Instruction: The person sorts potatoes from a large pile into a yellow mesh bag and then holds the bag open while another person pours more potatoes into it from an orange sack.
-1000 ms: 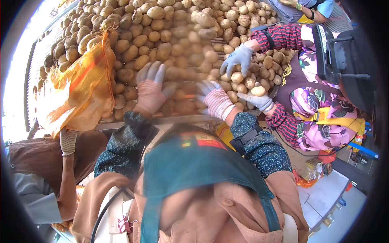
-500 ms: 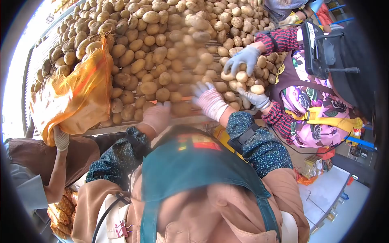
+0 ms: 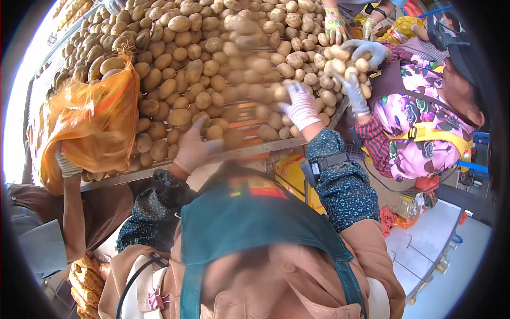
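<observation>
A wide heap of potatoes [image 3: 179,116] covers the slatted table [image 3: 249,151] in front of me. My left hand [image 3: 192,150], in a pale glove, is at the table's near edge. Its fingers and thumb are apart beside the nearest potatoes, and nothing shows in it. Farther right, my right hand [image 3: 303,108] wears a white glove with pinkish stripes. Its fingers spread over the potatoes at the right part of the heap, gripping none that I can see. Between my hands the slats show through, and the potatoes farther up there are blurred.
At left, a person's gloved hand [image 3: 68,164] is inside an orange mesh bag [image 3: 93,125]. A co-worker at right gathers potatoes between two grey-blue gloved hands [image 3: 355,91]. Another person's patterned glove [image 3: 334,26] is at the far side. A yellow sack [image 3: 297,173] is below the table edge.
My right hand has moved right and up the heap; my left has shifted slightly left, its fingers spreading. More slats show between them. The co-worker at right has drawn potatoes away to the right.
</observation>
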`<state>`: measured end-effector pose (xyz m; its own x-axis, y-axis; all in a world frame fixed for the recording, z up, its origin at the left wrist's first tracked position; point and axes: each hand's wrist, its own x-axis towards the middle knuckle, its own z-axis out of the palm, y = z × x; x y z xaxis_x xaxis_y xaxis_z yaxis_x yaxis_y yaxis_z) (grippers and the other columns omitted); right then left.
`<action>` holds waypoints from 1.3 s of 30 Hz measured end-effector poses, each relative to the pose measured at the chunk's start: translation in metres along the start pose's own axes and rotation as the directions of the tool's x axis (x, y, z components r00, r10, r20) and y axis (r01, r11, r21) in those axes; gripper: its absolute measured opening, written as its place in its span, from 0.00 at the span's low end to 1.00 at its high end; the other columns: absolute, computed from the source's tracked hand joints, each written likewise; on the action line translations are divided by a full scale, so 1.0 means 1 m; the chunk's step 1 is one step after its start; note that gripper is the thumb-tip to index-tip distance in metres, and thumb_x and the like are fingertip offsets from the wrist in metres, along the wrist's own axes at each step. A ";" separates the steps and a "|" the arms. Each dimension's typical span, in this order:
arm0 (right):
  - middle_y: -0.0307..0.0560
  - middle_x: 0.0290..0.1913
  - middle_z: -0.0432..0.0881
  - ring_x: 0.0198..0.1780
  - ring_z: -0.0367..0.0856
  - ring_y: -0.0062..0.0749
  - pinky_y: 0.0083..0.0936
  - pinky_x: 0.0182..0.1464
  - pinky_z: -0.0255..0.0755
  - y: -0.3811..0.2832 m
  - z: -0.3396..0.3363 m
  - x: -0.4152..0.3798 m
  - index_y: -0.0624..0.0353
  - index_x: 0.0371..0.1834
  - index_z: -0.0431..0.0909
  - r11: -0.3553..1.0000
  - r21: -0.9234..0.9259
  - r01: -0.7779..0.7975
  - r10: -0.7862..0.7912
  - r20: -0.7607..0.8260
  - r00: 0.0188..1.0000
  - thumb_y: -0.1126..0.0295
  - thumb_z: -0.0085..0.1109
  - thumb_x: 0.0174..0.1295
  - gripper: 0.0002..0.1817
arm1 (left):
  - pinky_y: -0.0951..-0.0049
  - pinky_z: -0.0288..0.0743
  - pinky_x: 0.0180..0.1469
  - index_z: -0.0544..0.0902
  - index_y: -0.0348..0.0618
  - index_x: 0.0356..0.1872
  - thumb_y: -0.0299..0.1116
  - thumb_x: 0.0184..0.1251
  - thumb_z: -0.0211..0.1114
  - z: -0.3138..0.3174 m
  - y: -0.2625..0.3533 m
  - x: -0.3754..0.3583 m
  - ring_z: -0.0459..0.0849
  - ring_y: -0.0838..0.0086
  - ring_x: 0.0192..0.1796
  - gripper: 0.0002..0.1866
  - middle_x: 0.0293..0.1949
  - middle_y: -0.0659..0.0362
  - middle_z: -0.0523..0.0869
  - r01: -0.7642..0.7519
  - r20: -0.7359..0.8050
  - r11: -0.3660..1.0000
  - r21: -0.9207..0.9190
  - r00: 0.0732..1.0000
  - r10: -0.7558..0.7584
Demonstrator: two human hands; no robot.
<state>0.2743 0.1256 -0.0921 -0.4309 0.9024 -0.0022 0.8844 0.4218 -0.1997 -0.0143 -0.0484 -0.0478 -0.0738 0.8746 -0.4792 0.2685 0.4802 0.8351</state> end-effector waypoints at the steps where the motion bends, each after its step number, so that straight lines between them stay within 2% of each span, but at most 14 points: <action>1: 0.51 0.70 0.72 0.68 0.72 0.54 0.44 0.69 0.68 0.004 -0.004 -0.002 0.54 0.72 0.67 0.997 -0.068 -0.038 0.033 -0.072 0.997 0.53 0.75 0.53 0.43 | 0.58 0.83 0.48 0.71 0.31 0.67 0.41 0.60 0.70 0.001 -0.006 0.002 0.87 0.61 0.50 0.37 0.51 0.52 0.86 0.018 -0.014 0.962 -0.273 1.000 -0.023; 5: 0.53 0.67 0.73 0.67 0.70 0.51 0.46 0.68 0.67 -0.013 -0.018 -0.049 0.55 0.68 0.73 0.977 -0.185 0.104 -0.120 -0.075 0.990 0.50 0.74 0.51 0.41 | 0.66 0.82 0.51 0.75 0.31 0.65 0.41 0.65 0.66 -0.013 -0.010 0.004 0.84 0.68 0.48 0.31 0.54 0.54 0.81 0.290 0.369 0.426 -0.857 0.922 0.115; 6: 0.53 0.68 0.72 0.68 0.70 0.50 0.48 0.68 0.66 -0.020 -0.019 -0.063 0.55 0.69 0.72 0.996 -0.094 0.003 -0.002 0.017 1.000 0.46 0.74 0.49 0.44 | 0.68 0.81 0.53 0.77 0.32 0.60 0.42 0.67 0.64 -0.011 -0.002 -0.004 0.84 0.69 0.48 0.27 0.52 0.55 0.83 0.327 0.377 0.356 -0.876 0.923 0.081; 10: 0.58 0.67 0.74 0.66 0.72 0.55 0.49 0.68 0.67 -0.013 0.007 -0.087 0.57 0.74 0.67 0.978 -0.030 -0.209 0.211 0.118 0.970 0.43 0.75 0.47 0.52 | 0.64 0.85 0.39 0.83 0.39 0.47 0.46 0.67 0.68 -0.001 -0.040 0.011 0.88 0.66 0.39 0.20 0.37 0.55 0.86 0.321 0.267 0.588 -0.743 0.947 -0.179; 12: 0.60 0.65 0.76 0.64 0.73 0.58 0.47 0.68 0.67 -0.007 0.007 -0.073 0.58 0.75 0.65 0.980 0.046 -0.193 0.183 0.169 0.969 0.42 0.75 0.46 0.53 | 0.63 0.85 0.35 0.83 0.37 0.46 0.45 0.66 0.68 -0.002 -0.066 0.027 0.87 0.66 0.38 0.20 0.35 0.56 0.85 0.086 0.238 0.922 -0.377 0.971 0.007; 15: 0.61 0.63 0.78 0.63 0.74 0.59 0.43 0.67 0.69 -0.016 -0.004 -0.057 0.59 0.74 0.65 0.968 0.043 -0.247 0.230 0.236 0.944 0.43 0.75 0.46 0.54 | 0.63 0.84 0.34 0.83 0.33 0.46 0.44 0.64 0.69 0.000 -0.068 0.033 0.86 0.66 0.38 0.22 0.37 0.55 0.83 -0.022 0.215 0.998 -0.053 0.976 0.033; 17: 0.57 0.59 0.79 0.60 0.75 0.56 0.44 0.64 0.70 -0.019 -0.003 -0.051 0.59 0.70 0.69 0.959 0.056 -0.278 0.268 0.146 0.952 0.47 0.74 0.50 0.46 | 0.63 0.84 0.36 0.82 0.33 0.48 0.45 0.64 0.69 0.001 -0.005 0.017 0.86 0.64 0.37 0.23 0.41 0.53 0.84 0.300 0.207 0.937 -0.180 0.943 -0.262; 19: 0.56 0.55 0.80 0.57 0.76 0.54 0.46 0.62 0.70 -0.015 0.013 -0.049 0.58 0.67 0.73 0.968 0.041 -0.246 0.246 -0.004 0.969 0.53 0.72 0.52 0.39 | 0.64 0.84 0.36 0.82 0.35 0.50 0.45 0.65 0.69 -0.005 -0.057 0.036 0.87 0.63 0.38 0.23 0.45 0.52 0.84 -0.126 0.300 0.986 0.107 0.950 0.089; 21: 0.55 0.52 0.81 0.55 0.77 0.54 0.46 0.59 0.71 -0.031 0.006 -0.047 0.58 0.62 0.75 0.998 0.004 -0.069 0.069 -0.152 0.986 0.58 0.69 0.53 0.32 | 0.65 0.83 0.36 0.81 0.36 0.53 0.45 0.66 0.68 -0.007 -0.060 0.037 0.87 0.61 0.39 0.23 0.48 0.51 0.84 -0.058 0.323 0.998 -0.008 0.945 0.058; 23: 0.55 0.48 0.81 0.53 0.78 0.53 0.46 0.57 0.72 -0.047 0.008 -0.045 0.58 0.56 0.77 0.998 -0.017 0.060 -0.062 -0.167 0.984 0.62 0.67 0.52 0.27 | 0.67 0.83 0.35 0.80 0.38 0.55 0.45 0.68 0.66 0.004 -0.015 0.019 0.88 0.60 0.40 0.23 0.51 0.51 0.85 0.471 0.351 0.744 -0.475 0.876 -0.331; 29: 0.56 0.43 0.79 0.49 0.78 0.55 0.50 0.52 0.73 -0.079 0.015 -0.061 0.59 0.46 0.76 0.952 0.282 0.123 -0.124 -0.012 0.992 0.67 0.63 0.51 0.18 | 0.68 0.82 0.34 0.80 0.41 0.53 0.45 0.70 0.64 0.007 0.024 0.022 0.89 0.60 0.41 0.20 0.50 0.51 0.87 0.526 0.493 0.282 -0.802 0.850 -0.184; 32: 0.57 0.44 0.78 0.49 0.78 0.57 0.49 0.51 0.75 -0.092 0.004 -0.071 0.59 0.47 0.76 0.932 0.311 0.189 -0.225 0.083 0.971 0.70 0.64 0.51 0.19 | 0.66 0.83 0.33 0.80 0.40 0.49 0.43 0.71 0.64 0.003 0.011 0.028 0.88 0.59 0.39 0.17 0.42 0.51 0.88 0.417 0.438 0.581 -0.699 0.892 -0.114; 36: 0.55 0.47 0.79 0.51 0.80 0.54 0.45 0.51 0.78 -0.103 0.007 -0.056 0.58 0.48 0.77 0.972 0.192 0.137 -0.175 0.198 0.964 0.68 0.66 0.53 0.19 | 0.61 0.84 0.32 0.81 0.39 0.45 0.40 0.73 0.63 0.011 -0.046 0.045 0.88 0.57 0.36 0.14 0.37 0.51 0.87 0.380 0.303 0.650 -0.659 0.924 -0.233; 39: 0.54 0.50 0.79 0.53 0.80 0.49 0.41 0.53 0.78 -0.115 0.014 -0.041 0.57 0.48 0.78 0.981 0.149 0.121 -0.158 0.270 0.950 0.66 0.67 0.55 0.18 | 0.60 0.84 0.31 0.80 0.38 0.45 0.38 0.74 0.62 0.008 -0.079 0.062 0.88 0.56 0.34 0.12 0.38 0.50 0.88 0.226 0.345 0.824 -0.519 0.938 -0.039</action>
<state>0.1881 0.0388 -0.0825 -0.5974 0.7666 -0.2354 0.7892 0.5097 -0.3427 -0.0321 -0.0326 -0.1462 0.2518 0.7782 -0.5753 -0.2942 0.6279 0.7206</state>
